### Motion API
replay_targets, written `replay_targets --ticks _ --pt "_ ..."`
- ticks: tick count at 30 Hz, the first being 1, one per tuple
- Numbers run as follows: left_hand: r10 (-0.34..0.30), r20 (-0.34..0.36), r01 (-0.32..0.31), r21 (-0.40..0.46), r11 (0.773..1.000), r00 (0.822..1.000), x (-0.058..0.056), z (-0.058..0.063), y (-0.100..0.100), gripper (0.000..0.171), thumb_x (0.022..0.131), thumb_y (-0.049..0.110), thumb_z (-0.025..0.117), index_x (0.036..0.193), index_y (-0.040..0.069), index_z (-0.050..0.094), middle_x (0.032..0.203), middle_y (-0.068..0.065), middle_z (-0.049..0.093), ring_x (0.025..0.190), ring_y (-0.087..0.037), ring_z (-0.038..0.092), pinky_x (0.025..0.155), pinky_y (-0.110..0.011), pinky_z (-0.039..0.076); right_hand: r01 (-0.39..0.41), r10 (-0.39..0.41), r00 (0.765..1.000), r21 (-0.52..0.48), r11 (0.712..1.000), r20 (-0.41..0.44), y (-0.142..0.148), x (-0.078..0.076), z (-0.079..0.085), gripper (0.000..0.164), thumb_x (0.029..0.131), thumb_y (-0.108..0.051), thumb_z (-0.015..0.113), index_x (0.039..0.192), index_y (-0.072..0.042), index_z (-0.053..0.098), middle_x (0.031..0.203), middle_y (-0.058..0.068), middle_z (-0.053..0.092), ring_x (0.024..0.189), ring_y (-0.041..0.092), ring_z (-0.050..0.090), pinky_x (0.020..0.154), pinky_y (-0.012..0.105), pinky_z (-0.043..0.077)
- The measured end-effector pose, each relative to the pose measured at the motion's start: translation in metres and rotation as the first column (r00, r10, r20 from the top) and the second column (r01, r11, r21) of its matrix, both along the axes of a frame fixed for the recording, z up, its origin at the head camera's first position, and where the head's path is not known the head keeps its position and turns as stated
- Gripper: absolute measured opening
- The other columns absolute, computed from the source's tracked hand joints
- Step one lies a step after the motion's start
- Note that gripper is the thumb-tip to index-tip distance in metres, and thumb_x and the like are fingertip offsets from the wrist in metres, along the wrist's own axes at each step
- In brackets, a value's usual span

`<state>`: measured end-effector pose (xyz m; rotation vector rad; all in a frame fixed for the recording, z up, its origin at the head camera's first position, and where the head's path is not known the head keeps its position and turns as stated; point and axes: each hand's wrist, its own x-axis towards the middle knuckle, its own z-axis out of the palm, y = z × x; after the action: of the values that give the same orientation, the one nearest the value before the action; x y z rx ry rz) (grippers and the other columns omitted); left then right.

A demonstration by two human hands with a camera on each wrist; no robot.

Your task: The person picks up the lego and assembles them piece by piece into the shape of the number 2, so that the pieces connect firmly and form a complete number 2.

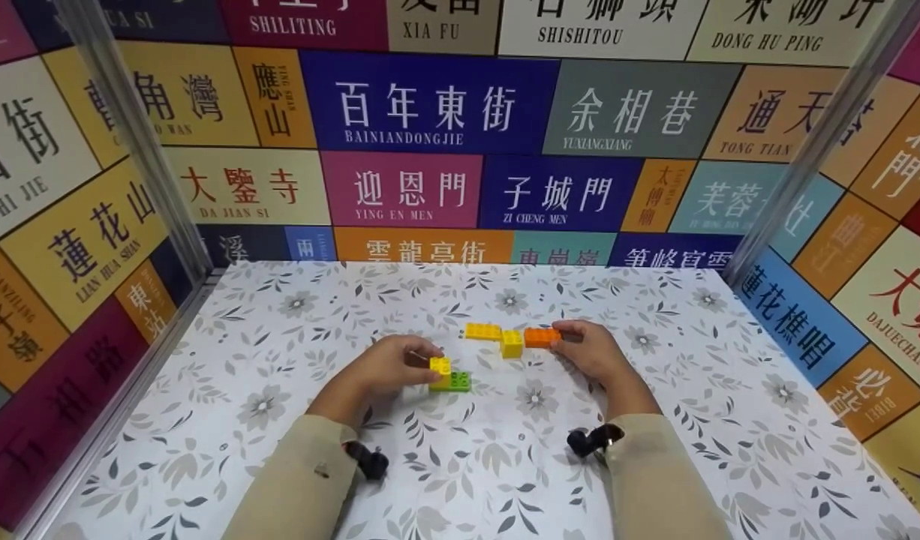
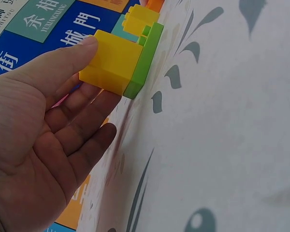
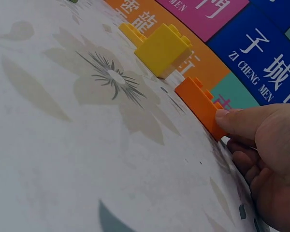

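Note:
My left hand (image 1: 391,367) pinches a yellow block (image 2: 111,62) between thumb and fingers. That block sits on one end of a flat green brick (image 1: 460,381), whose other studs show bare. Over to the right, my right hand (image 1: 591,351) holds the right end of a flat orange brick (image 3: 199,107) that lies on the table. Just left of the orange brick stands a taller yellow block (image 1: 511,344). Behind it to the left lies a flat yellow brick (image 1: 482,331); in the right wrist view the taller block partly hides it.
A white tabletop (image 1: 460,480) with a grey flower and leaf print lies under everything. Panels (image 1: 430,97) with street names in Chinese characters rise at the back and both sides. Metal posts (image 1: 160,150) stand at the corners. Dark wrist cameras (image 1: 370,461) sit at both cuffs.

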<state>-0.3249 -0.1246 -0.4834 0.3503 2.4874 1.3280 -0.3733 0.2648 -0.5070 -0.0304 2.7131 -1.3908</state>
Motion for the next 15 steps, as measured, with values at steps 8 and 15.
replay_targets --ticks 8,15 --pt "0.004 -0.001 -0.004 -0.011 1.000 1.000 -0.001 0.000 0.000 0.030 0.087 0.031 0.091 0.115 0.031 0.078 0.120 0.008 0.076 0.114 -0.016 0.071 0.109 -0.045 0.055 0.030 -0.029 0.999 -0.016 0.999 0.017 -0.002 0.001 0.008 0.046 0.105 -0.023 0.070 0.150 -0.012 0.061 0.153 0.015 0.062 0.144 0.034 0.057 0.123 0.049 0.046" --pt "0.009 0.023 -0.008 -0.009 1.000 1.000 0.001 0.001 0.000 0.031 0.086 0.032 0.092 0.113 0.035 0.078 0.122 0.009 0.074 0.119 -0.017 0.069 0.117 -0.048 0.049 0.051 -0.050 0.998 -0.069 0.996 0.026 -0.004 0.005 0.017 0.046 0.106 -0.020 0.068 0.151 -0.014 0.061 0.153 0.011 0.062 0.145 0.033 0.055 0.124 0.049 0.045"
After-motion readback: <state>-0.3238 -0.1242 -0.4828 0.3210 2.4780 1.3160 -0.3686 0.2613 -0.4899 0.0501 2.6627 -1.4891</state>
